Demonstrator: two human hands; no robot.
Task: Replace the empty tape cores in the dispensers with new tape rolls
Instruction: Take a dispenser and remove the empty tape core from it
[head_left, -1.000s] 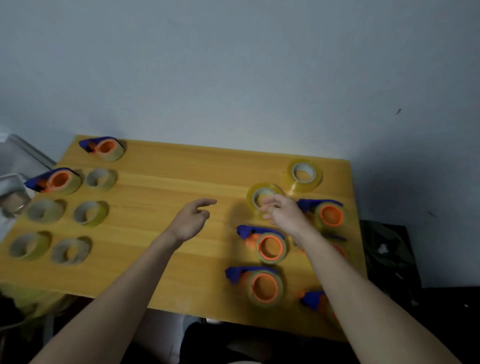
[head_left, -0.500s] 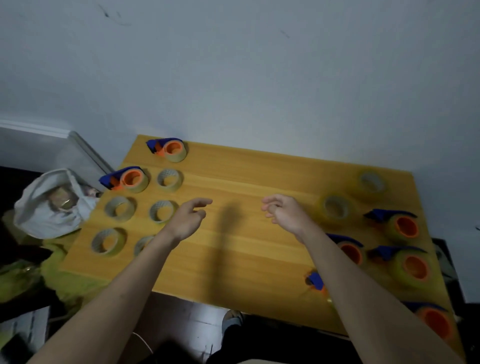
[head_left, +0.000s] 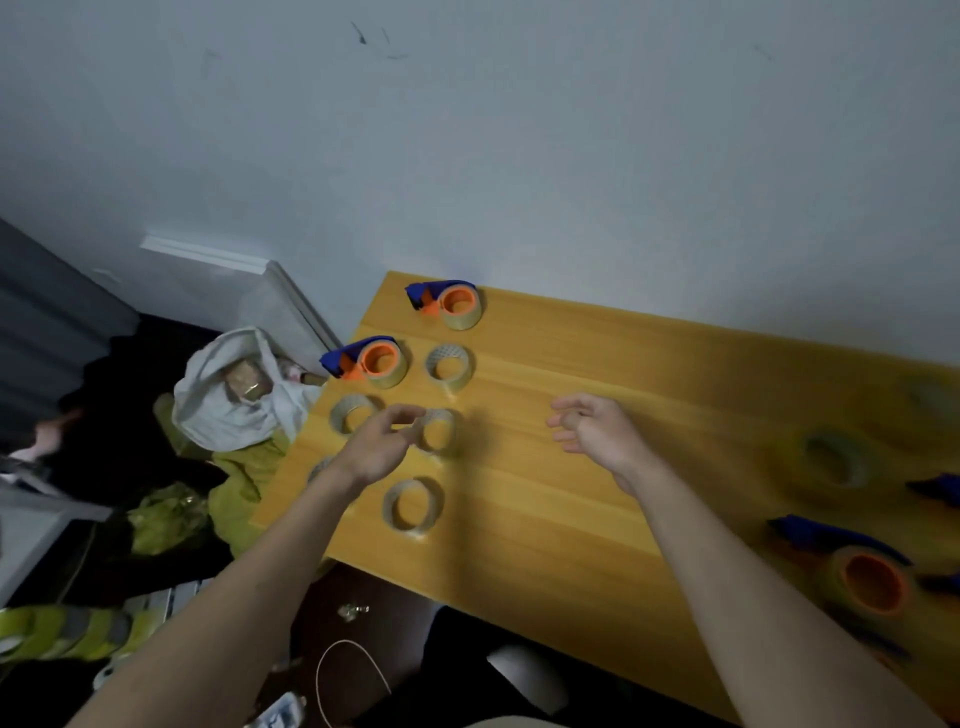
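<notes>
Forearms: two bare arms reach in from the near edge over the wooden desk.
Nearest core: an empty tape core stands on edge at the desk's near left part.
Right-side dispenser: a blue and orange dispenser lies blurred at the near right.
Left hand: fingers loosely curled and parted, holding nothing, poised just beside a second core.
Right hand: fingers half-curled and apart, empty, above bare wood mid-desk.
Other cores: one left of the left hand, one farther back.
Left dispensers: one at the left edge, another in the far corner.
Off the desk: a white bag on the left.
</notes>
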